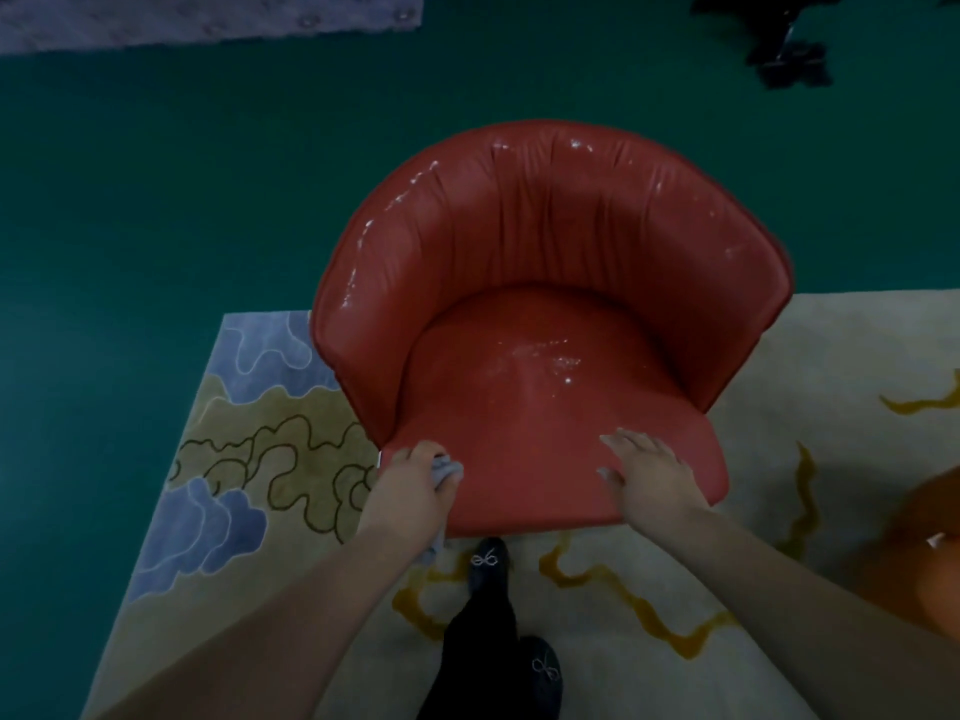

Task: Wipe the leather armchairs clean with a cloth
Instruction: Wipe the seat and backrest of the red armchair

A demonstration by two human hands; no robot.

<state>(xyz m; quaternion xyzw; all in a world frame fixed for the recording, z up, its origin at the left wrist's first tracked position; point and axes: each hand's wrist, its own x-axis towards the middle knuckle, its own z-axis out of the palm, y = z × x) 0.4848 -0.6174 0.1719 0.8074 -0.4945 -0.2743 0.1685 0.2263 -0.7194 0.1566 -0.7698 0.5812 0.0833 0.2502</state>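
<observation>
The left hand [410, 480] is pinching a grey cloth [445, 470] on the front left edge of the red armchair [550, 283], mid-frame. The right hand [652, 472] is lying flat, fingers spread, on the seat.

view: single head camera, wide-angle, no second view to be sharing anything with
facing: looking steeply down and forward over the red armchair [545, 324]
distance: sitting close, both forearms reaching in from the bottom edge
framing: rug [675, 589] and green floor [156, 200] filling the edges

Teal floor [156, 200]; patterned cream rug [649, 641]; grey mat [182, 18] far left.
</observation>
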